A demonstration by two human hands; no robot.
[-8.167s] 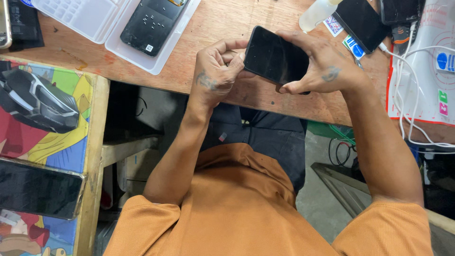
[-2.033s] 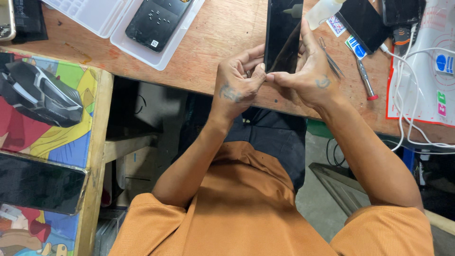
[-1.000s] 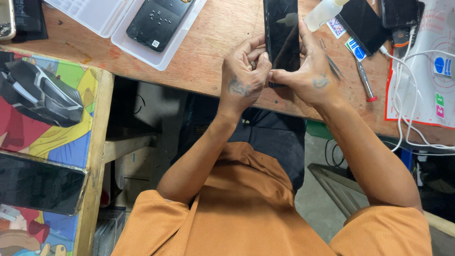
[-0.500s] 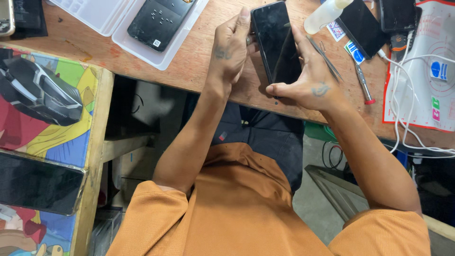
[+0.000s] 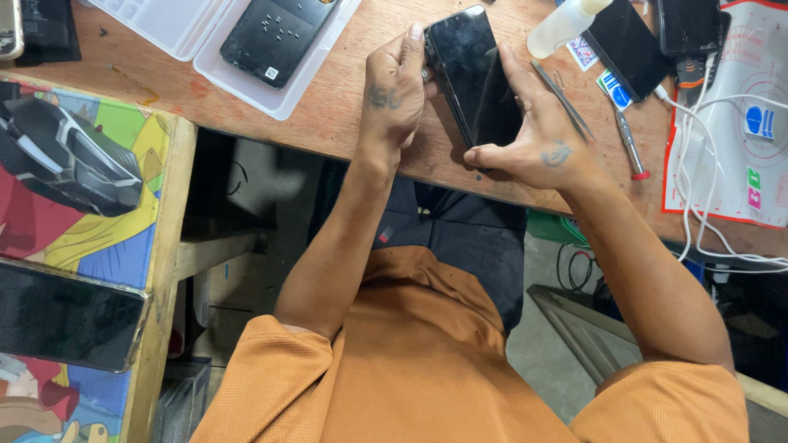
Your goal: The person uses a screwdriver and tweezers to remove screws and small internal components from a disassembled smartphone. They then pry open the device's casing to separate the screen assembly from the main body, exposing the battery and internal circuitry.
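We grip a glossy black phone (image 5: 474,74) between our left hand (image 5: 394,90) and right hand (image 5: 533,139); a red-edged mat (image 5: 739,107) lies right.

Orange short-sleeved shirt, dark trousers, small tattoos on each hand (image 5: 394,90)

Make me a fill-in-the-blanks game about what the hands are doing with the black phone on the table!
1. Both hands hold one black ____ over the wooden table.
2. The left hand grips the phone's ____ edge.
3. The person's shirt is ____.
4. The white tray holds a ____ device.

Missing words: phone; left; orange; black
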